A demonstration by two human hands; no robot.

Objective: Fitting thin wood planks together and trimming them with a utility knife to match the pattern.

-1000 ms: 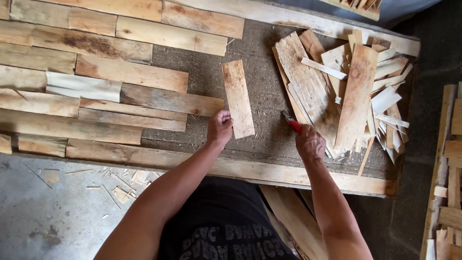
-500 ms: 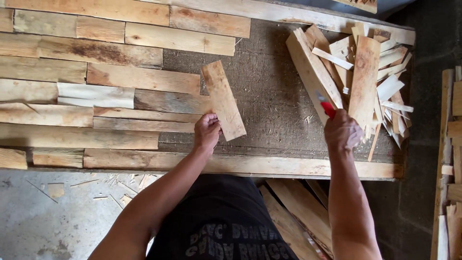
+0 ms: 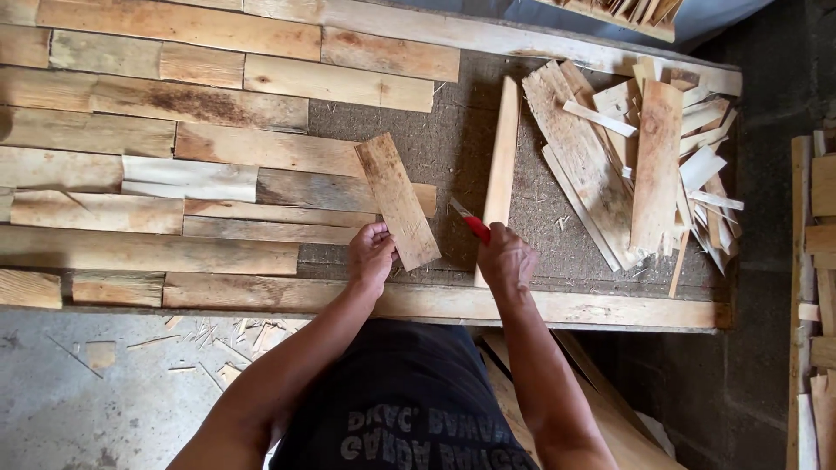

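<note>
Person: seen from above at the bottom centre of the frame, in a dark shirt with pale lettering, both forearms reaching up toward the workbench (image 3: pixel 610 306).
Floor: grey concrete at the lower left, with wood chips and splinters (image 3: pixel 218 348) scattered just below the bench edge.
Bench edge: a long pale front rail (image 3: pixel 261 294) runs across the frame just above the person's wrists.
Left hand (image 3: pixel 372 257): lower centre, fingers curled around the near end of a short plank (image 3: pixel 397 200), grasping it.
Short plank: lies tilted, its far end leaning toward the upper left, on the bare grey bench top and over the ends of the laid boards.
Right hand (image 3: pixel 508 259): just right of the left, clenched round a red-handled tool (image 3: pixel 471 225); it also rests at the near end of a narrow strip (image 3: pixel 502 157); whether it grips the strip too, I cannot tell.
Red-handled tool: a red grip with a short blade that points to the upper left, between the short plank and the strip.
Narrow strip: pale, nearly upright in the frame, running from the right hand toward the top centre.
Laid boards (image 3: pixel 174 130): rows of mixed brown and pale planks fitted side by side, filling the left half of the frame.
Offcut pile (image 3: pixel 644 157): loose boards and slivers heaped at the upper right of the bench.
Stacked timber (image 3: pixel 819 261): on the right edge of the frame, apart from the bench.
</note>
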